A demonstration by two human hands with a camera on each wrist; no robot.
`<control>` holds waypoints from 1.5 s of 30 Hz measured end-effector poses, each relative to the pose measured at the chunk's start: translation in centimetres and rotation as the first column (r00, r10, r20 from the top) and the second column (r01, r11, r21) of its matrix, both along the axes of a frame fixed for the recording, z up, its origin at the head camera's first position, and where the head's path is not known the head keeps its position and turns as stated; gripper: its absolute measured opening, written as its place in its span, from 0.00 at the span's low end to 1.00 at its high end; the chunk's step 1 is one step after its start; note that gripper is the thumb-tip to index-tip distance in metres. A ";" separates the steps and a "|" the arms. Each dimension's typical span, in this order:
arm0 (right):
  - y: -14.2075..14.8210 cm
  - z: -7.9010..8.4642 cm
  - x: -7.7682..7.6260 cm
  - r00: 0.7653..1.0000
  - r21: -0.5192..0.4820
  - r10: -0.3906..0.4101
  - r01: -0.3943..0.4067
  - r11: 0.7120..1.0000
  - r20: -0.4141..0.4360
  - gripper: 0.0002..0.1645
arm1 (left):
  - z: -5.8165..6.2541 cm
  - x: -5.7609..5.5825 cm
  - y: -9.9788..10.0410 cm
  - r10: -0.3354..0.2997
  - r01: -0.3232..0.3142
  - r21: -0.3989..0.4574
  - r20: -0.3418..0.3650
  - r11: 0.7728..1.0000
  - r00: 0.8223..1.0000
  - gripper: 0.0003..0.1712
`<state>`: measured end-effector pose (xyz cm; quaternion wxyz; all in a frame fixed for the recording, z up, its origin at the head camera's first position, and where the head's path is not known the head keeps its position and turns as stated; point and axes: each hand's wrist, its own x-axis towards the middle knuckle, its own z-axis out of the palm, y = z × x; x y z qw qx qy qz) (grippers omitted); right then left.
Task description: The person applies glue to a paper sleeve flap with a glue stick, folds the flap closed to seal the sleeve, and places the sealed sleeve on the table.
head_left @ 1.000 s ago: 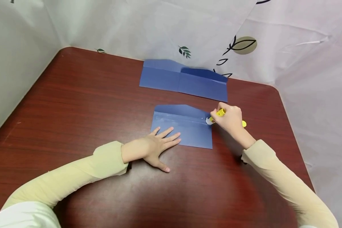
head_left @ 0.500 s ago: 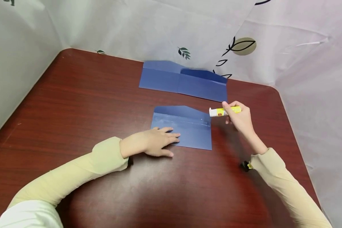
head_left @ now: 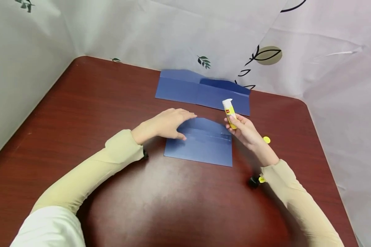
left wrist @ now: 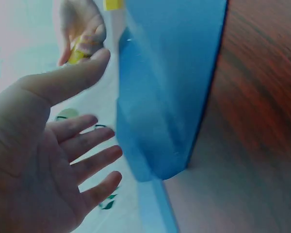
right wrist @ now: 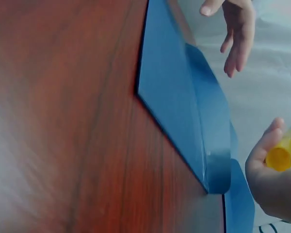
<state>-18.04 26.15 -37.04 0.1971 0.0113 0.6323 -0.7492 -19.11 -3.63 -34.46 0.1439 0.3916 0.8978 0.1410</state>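
Yellow-and-white, the cylindrical glue stick is held in my right grip; my left grip, fingers relaxed, hovers above the nearer blue paper envelope.

I see red-brown worktop, wood-grained, glossy, far corners rounded. Behind and beside it, I make out creased white cloth, printed with green leaves, olive oval.

Offers free passage across the near table and along its left side, with a gap between left hand and right hand above the near blue paper. Meets the upheld glue stick at right; stops behind at far blue papers and white sheet.
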 end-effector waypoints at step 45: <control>-1.6 -2.3 1.6 0.966 0.242 0.189 -0.143 0.960 -0.179 0.27 | -3.0 2.4 2.4 -0.159 0.166 -0.058 0.100 0.984 0.982 0.42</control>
